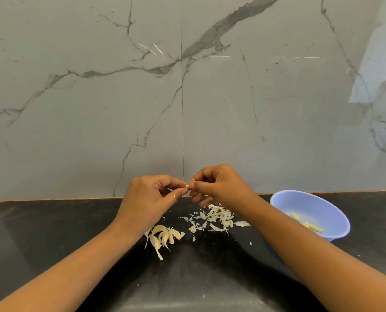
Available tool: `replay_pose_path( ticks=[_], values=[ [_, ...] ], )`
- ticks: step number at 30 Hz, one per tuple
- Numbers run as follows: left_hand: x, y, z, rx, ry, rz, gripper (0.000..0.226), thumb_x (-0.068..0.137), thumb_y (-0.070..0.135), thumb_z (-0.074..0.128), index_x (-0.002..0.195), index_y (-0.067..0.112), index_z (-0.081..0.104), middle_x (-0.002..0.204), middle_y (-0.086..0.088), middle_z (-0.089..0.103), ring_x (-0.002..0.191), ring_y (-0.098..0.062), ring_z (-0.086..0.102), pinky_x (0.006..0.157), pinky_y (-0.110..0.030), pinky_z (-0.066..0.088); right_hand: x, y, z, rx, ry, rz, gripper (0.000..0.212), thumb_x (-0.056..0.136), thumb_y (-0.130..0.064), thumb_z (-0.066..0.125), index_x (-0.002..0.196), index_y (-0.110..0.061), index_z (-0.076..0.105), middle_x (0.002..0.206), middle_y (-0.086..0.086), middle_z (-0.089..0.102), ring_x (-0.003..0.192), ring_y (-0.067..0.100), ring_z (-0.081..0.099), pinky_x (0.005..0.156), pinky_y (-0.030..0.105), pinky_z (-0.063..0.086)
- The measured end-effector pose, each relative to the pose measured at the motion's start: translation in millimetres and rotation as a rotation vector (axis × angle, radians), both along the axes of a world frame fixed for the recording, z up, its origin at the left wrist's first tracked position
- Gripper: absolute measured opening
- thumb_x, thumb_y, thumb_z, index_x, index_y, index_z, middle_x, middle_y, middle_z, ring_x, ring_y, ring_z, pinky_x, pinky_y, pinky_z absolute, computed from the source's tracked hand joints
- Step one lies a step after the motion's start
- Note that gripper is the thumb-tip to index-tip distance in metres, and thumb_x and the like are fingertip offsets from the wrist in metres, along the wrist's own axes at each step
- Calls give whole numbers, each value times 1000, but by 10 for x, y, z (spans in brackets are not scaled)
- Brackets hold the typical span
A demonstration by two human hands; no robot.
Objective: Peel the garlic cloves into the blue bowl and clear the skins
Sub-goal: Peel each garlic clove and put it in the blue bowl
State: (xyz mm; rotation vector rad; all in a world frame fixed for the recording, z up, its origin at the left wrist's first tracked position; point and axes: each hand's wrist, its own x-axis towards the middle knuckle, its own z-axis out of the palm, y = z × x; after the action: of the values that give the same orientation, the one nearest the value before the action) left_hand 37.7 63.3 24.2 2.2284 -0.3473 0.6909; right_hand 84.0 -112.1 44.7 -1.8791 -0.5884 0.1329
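Observation:
My left hand (pixel 149 199) and my right hand (pixel 219 185) meet above the black counter, both pinching one small garlic clove (pixel 187 187) between their fingertips. Below my left wrist lies a cluster of unpeeled garlic cloves (pixel 165 237). A scatter of papery white garlic skins (pixel 216 218) lies under my right hand. The blue bowl (pixel 322 206) stands at the right with a few peeled cloves (pixel 309 225) inside it.
The black counter (pixel 52 244) runs across the lower view. A grey marble wall (pixel 187 97) rises right behind it, close to my hands. Small skin flecks dot the counter near the front edge.

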Motion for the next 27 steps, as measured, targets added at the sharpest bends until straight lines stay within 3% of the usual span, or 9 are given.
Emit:
replay_pose_path(
  ticks=[6, 13, 18, 23, 27],
  values=[
    [6, 9, 2, 21, -45, -19, 14, 79, 22, 76, 92, 27, 77, 64, 19, 67, 64, -1, 67, 58, -14, 52, -18, 2, 14, -3, 3, -5, 8, 88, -10, 65, 81, -12, 68, 73, 7, 70, 64, 13, 68, 63, 27, 59],
    [16, 30, -12, 35, -104, -20, 15, 78, 20, 76, 90, 28, 76, 68, 12, 71, 65, -5, 67, 58, -24, 54, -43, 43, -13, 25, -64, -37, 7, 87, -9, 66, 80, -10, 68, 69, 6, 67, 60, 11, 66, 59, 22, 56],
    [9, -33, 10, -172, -28, -61, 10, 76, 31, 70, 85, 34, 71, 76, 16, 71, 72, -5, 68, 63, -14, 53, -49, 76, -61, 48, 102, 18, 10, 88, -11, 66, 79, -9, 65, 64, 2, 64, 54, 10, 62, 54, 21, 52],
    [46, -30, 37, -454, 171, -85, 12, 81, 25, 66, 91, 20, 71, 85, 4, 74, 70, -12, 70, 60, -23, 58, 2, 40, -55, -147, 36, -14, 11, 90, -13, 62, 81, -11, 68, 71, 3, 67, 59, 8, 63, 56, 20, 54],
    [55, -32, 37, -568, 350, -114, 13, 90, 21, 60, 95, 17, 70, 86, 3, 74, 63, -13, 67, 54, -26, 57, 46, -76, 51, -156, -51, -60, 17, 91, -26, 64, 82, -12, 70, 72, 0, 69, 60, 5, 64, 54, 21, 54]
  ],
)
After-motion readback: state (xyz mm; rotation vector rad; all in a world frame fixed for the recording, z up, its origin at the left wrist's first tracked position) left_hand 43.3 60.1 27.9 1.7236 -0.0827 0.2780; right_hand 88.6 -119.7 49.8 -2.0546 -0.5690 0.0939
